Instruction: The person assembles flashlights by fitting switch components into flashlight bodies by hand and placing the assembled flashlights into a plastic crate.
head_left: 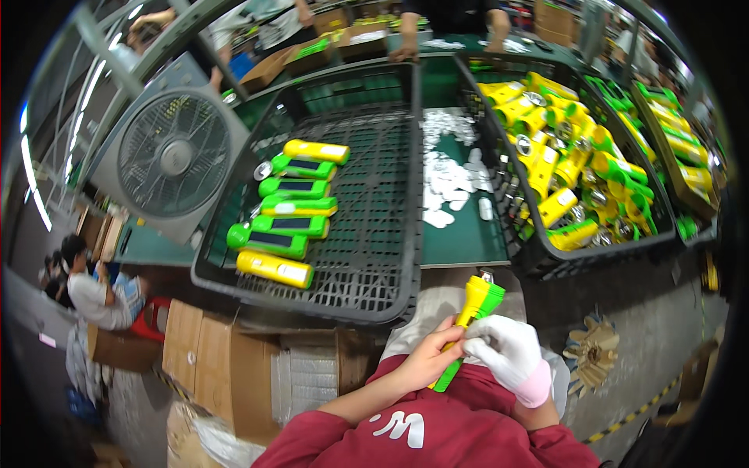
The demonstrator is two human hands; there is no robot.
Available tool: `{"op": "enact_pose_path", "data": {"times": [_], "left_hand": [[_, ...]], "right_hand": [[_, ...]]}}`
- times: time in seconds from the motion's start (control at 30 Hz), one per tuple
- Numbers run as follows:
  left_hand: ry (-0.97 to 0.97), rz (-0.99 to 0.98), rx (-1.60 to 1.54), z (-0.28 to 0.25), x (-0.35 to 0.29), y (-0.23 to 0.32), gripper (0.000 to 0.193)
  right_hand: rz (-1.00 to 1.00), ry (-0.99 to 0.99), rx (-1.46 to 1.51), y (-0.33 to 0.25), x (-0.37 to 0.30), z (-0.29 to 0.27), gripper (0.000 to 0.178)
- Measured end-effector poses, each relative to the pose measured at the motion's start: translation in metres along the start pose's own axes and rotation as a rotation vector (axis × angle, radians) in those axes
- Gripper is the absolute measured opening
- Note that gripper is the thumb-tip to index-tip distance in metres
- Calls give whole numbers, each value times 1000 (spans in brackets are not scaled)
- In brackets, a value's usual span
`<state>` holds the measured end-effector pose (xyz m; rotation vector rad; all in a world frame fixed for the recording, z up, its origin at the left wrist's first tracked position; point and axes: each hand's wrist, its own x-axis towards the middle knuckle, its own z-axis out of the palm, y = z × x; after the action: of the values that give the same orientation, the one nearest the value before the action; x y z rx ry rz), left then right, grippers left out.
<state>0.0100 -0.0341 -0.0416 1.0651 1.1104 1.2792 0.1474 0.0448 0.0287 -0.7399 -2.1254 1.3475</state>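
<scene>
Both hands pinched yellow-green torch (473, 306) over lap: bare left hand (427, 360) gripped body, gloved right hand (503, 348) steadied side. Best kept firm, aligned, clear of black crate (390, 308) edge.

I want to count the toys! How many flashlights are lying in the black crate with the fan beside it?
7, in one column on the crate's left side: yellow at top, green ones, and yellow nearest. None look hidden.
</scene>
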Motion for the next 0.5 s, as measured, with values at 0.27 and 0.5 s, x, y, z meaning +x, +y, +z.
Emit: {"op": "enact_pose_path", "data": {"times": [0.27,0.5], "left_hand": [[-70,127,233,-6,-13,41,17],[-201,-14,-255,-10,-18,41,15]], "right_hand": [[82,308,335,-15,-12,12,11],[-608,326,-167,-12,-9,14,11]]}}
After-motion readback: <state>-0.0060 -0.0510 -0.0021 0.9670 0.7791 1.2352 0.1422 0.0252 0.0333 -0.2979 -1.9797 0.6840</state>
